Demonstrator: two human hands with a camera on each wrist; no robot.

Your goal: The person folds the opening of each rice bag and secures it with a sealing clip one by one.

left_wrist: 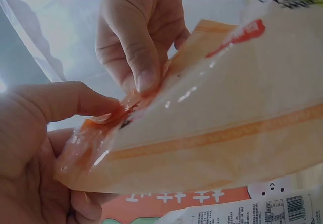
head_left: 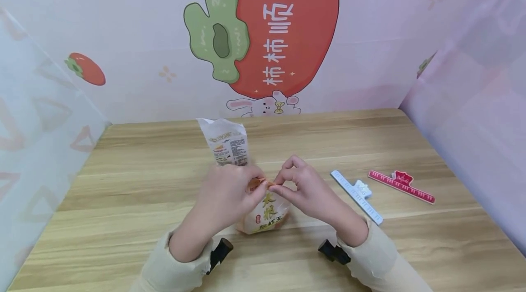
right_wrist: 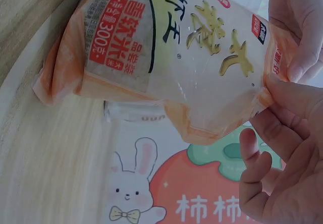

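An orange and white snack bag (head_left: 267, 216) stands on the wooden table (head_left: 135, 200) in the middle, just in front of me. My left hand (head_left: 256, 187) and right hand (head_left: 281, 185) both pinch its orange top edge, close together. In the left wrist view the left thumb (left_wrist: 70, 100) presses the bag's corner (left_wrist: 96, 133) while right-hand fingers (left_wrist: 139, 57) pinch the same seam from above. The right wrist view shows the bag's (right_wrist: 176, 57) printed front, with my right thumb (right_wrist: 282, 95) on its upper edge. I cannot tell whether the top is sealed.
A second, white printed bag (head_left: 223, 143) stands just behind the hands. Two long sealing clips lie on the table to the right: a white one (head_left: 356, 196) and a pink one (head_left: 400, 185). Decorated panels wall in the table at the back and on both sides.
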